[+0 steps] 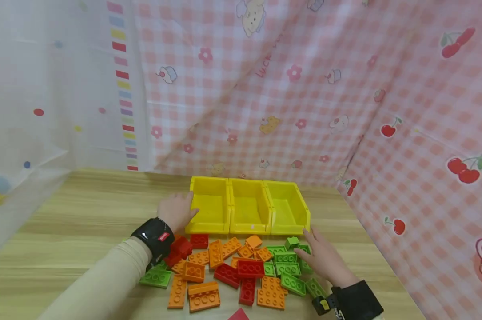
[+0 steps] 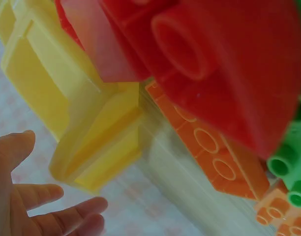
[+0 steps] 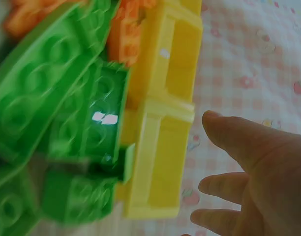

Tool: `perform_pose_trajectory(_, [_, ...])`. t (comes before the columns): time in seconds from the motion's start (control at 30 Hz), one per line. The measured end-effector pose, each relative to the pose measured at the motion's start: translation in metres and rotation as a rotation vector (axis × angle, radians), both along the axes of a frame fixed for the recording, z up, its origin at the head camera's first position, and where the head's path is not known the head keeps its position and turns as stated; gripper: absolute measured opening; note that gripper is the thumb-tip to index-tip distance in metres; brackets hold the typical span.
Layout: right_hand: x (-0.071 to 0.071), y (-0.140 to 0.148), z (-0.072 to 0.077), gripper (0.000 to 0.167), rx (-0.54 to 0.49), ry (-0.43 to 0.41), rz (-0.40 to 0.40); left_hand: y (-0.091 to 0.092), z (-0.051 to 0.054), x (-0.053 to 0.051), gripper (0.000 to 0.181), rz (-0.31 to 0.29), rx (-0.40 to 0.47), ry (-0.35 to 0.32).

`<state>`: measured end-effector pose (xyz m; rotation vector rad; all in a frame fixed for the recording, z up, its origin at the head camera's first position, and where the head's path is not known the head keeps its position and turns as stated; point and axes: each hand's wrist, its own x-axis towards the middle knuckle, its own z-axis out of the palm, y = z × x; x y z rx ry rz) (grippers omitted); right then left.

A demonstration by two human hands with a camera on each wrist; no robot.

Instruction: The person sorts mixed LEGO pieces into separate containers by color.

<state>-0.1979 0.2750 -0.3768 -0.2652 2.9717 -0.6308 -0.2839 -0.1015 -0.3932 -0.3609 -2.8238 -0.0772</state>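
Three joined yellow bins (image 1: 250,229) stand in a row at the back of the table. At the left bin's outer side is my left hand (image 1: 177,212), fingers extended and nothing held; the left wrist view shows those fingers (image 2: 46,193) spread near the bin's edge. My right hand (image 1: 324,258) reaches over the right edge of the green bricks (image 1: 287,269), fingertips near the front corner of the right bin. In the right wrist view its fingers (image 3: 222,188) are apart and hold nothing. Whether either hand touches a bin is unclear.
In front of the bins lie orange bricks (image 1: 204,297) and red bricks (image 1: 250,269), mixed in the middle. Some red bricks (image 1: 179,250) and a green brick (image 1: 156,278) lie by the left wrist. Patterned cloth (image 1: 241,106) hangs behind and at both sides.
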Motion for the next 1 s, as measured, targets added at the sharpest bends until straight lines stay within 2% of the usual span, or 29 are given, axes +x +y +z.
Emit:
perform_pose_trajectory(0.07, [0.005, 0.007, -0.003, 0.074, -0.02, -0.02, -0.009, 0.001, 0.0, -0.004, 0.056, 0.01, 0.002, -0.021])
perform_pose_trajectory(0.33, [0.029, 0.029, -0.019, 0.056, -0.021, -0.115, -0.097, 0.007, -0.002, -0.017, 0.064, 0.068, 0.032, -0.202])
perform_pose_trajectory(0.5, [0.04, 0.042, -0.031, 0.049, -0.003, -0.151, -0.111, 0.008, -0.003, -0.025, 0.066, 0.074, 0.058, -0.242])
perform_pose_trajectory(0.73, [0.043, 0.041, -0.047, 0.042, 0.057, -0.179, -0.114, 0.008, -0.002, -0.027, 0.067, 0.126, 0.069, -0.389])
perform_pose_trajectory(0.9, [0.047, 0.041, -0.053, 0.047, 0.107, -0.167, -0.132, 0.012, 0.002, -0.024, 0.072, 0.112, 0.046, -0.472])
perform_pose_trajectory(1.0, [0.048, 0.043, -0.055, 0.048, 0.12, -0.16, -0.134, 0.014, 0.006, -0.023, 0.077, 0.1, 0.033, -0.494])
